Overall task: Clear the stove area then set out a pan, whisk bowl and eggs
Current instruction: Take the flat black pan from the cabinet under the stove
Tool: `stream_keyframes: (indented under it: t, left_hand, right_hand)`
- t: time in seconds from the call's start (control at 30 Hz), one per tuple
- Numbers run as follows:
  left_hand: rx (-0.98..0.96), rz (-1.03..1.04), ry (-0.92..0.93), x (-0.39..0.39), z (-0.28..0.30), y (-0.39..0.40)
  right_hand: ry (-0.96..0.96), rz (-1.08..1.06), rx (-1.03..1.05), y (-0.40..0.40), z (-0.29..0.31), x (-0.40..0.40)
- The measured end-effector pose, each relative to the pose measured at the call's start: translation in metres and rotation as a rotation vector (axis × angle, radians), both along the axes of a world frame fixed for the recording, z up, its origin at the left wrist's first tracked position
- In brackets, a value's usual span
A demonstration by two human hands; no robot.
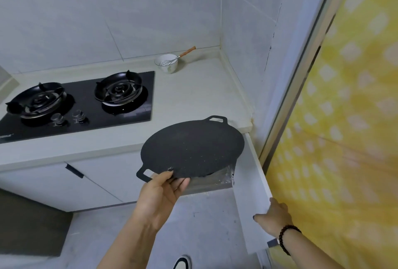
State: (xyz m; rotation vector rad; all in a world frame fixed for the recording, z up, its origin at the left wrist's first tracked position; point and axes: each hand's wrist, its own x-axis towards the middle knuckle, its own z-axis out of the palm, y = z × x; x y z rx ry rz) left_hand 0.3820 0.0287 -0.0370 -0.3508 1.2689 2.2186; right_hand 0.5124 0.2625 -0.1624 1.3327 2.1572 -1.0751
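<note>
Black and speckled, the flat round pan point(192, 149) sits in my left hand point(160, 191), thumb on top of the rim and fingers curled beneath it, right beside the near loop handle. I see the pan tilted, held in the air in front of the table's point(193, 96) front edge and over the opening of the cabinet below. My right hand point(273, 215) grips the outer edge of the open white cabinet door point(251, 182), fingers wrapped around it; a dark bead bracelet point(285, 239) circles that wrist.

Further out, on the table, I see the black glass gas stove point(75, 105) with two burners, nothing standing on either, and two knobs along its front. Behind the stove's right corner, near the tiled wall point(107, 10), stands a white bowl point(166, 63) with a wire whisk point(178, 57) leaning inside it, wooden handle pointing towards the corner. A yellow patterned curtain point(344, 118) fills the right side. Down at the bottom edge I can make out the toe of a shoe point(182, 262) on the floor.
</note>
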Motion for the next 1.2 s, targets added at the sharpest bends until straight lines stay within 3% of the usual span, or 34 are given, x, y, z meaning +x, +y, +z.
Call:
stream_keyframes:
  t: [0.23, 0.37, 0.5, 0.73, 1.2]
  left_hand:
    - [0.026, 0.085, 0.005, 0.001, -0.010, 0.004]
    - [0.041, 0.119, 0.010, -0.007, -0.010, 0.006]
    - [0.067, 0.132, -0.010, -0.017, -0.009, 0.006]
    - [0.095, 0.089, -0.019, -0.029, -0.003, 0.009]
    - [0.171, 0.003, -0.008, -0.028, 0.020, 0.022]
  right_hand:
    - [0.071, 0.165, -0.131, -0.028, -0.006, -0.016]
    - [0.155, 0.218, -0.335, -0.034, -0.007, -0.027]
    - [0.159, 0.110, -0.602, -0.031, 0.002, -0.035]
    - [0.157, -0.090, -0.658, -0.029, 0.004, -0.039]
    - [0.578, -0.419, -0.585, 0.007, 0.088, -0.077]
